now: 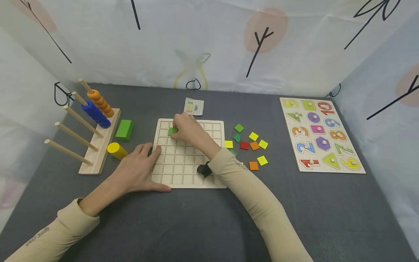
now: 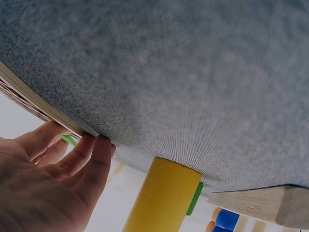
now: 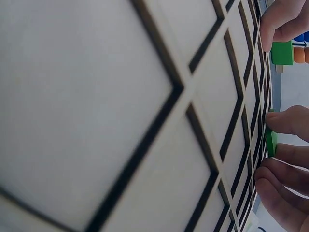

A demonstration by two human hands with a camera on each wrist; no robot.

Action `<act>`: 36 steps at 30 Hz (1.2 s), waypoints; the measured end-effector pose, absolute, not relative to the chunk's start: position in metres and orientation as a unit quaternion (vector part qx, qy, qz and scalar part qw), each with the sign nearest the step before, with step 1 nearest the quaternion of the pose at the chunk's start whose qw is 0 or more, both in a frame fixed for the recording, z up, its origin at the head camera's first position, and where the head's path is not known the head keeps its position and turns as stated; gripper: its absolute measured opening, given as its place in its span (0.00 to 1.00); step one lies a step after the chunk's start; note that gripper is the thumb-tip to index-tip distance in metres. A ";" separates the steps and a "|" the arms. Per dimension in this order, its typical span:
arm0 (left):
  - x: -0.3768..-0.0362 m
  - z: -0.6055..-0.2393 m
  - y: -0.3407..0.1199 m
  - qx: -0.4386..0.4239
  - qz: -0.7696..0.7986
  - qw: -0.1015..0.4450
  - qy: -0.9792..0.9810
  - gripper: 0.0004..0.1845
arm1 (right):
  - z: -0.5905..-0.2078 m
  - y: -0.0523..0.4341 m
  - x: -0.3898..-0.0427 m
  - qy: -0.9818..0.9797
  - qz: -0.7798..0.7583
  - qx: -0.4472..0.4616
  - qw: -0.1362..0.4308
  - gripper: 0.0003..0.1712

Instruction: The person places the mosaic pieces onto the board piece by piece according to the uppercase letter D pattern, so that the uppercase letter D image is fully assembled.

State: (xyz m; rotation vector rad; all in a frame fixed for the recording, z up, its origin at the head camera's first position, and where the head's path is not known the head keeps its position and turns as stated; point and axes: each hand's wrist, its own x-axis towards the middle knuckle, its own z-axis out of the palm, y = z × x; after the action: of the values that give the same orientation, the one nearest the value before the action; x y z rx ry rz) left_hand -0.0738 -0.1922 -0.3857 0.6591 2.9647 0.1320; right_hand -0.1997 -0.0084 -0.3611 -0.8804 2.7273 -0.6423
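A square wooden grid board (image 1: 178, 171) lies on the dark grey table. My right hand (image 1: 191, 131) is over its upper left part, pinching a small green tile (image 1: 172, 130) between thumb and finger. In the right wrist view that green tile (image 3: 271, 139) stands at a slant against the grid, with the fingertips around it. My left hand (image 1: 139, 170) rests along the board's left edge, thumb and fingers spread. The left wrist view shows its fingertips touching the board's side (image 2: 48, 108).
Right of the board lie several loose tiles (image 1: 244, 145), yellow, orange, red and green. A pattern card (image 1: 194, 107) sits behind it. On the left stand a yellow cylinder (image 1: 116, 150), a green block (image 1: 124, 130) and a peg rack (image 1: 95, 154); a number puzzle (image 1: 347, 147) lies far right.
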 end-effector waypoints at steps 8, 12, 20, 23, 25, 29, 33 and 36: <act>-0.073 -0.386 -0.194 0.239 0.040 0.032 0.970 0.68 | -0.360 -0.009 -0.199 0.925 -0.206 -0.294 0.124 0.14; -0.074 -0.383 -0.196 0.243 0.044 0.053 0.968 0.68 | -0.360 -0.009 -0.199 0.925 -0.203 -0.293 0.134 0.10; -0.077 -0.381 -0.201 0.240 0.063 0.081 0.965 0.73 | -0.362 -0.009 -0.198 0.924 -0.200 -0.296 0.133 0.20; -0.078 -0.380 -0.201 0.245 0.061 0.076 0.965 0.73 | -0.362 -0.009 -0.198 0.924 -0.195 -0.299 0.135 0.19; -0.079 -0.379 -0.202 0.249 0.060 0.074 0.964 0.73 | -0.362 -0.009 -0.197 0.924 -0.191 -0.302 0.138 0.17; -0.081 -0.379 -0.202 0.250 0.060 0.078 0.963 0.74 | -0.361 -0.008 -0.197 0.923 -0.188 -0.304 0.143 0.12; -0.082 -0.379 -0.201 0.249 0.059 0.082 0.963 0.74 | -0.362 -0.008 -0.199 0.922 -0.193 -0.306 0.140 0.13; -0.082 -0.379 -0.201 0.245 0.063 0.088 0.964 0.74 | -0.364 -0.008 -0.199 0.921 -0.197 -0.308 0.136 0.15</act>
State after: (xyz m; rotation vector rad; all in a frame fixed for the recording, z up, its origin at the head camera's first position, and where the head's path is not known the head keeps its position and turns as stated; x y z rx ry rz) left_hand -0.0822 -0.2012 -0.3786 0.7285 2.8679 0.1871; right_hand -0.1993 -0.0076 -0.3637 -0.8934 2.6666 -0.5693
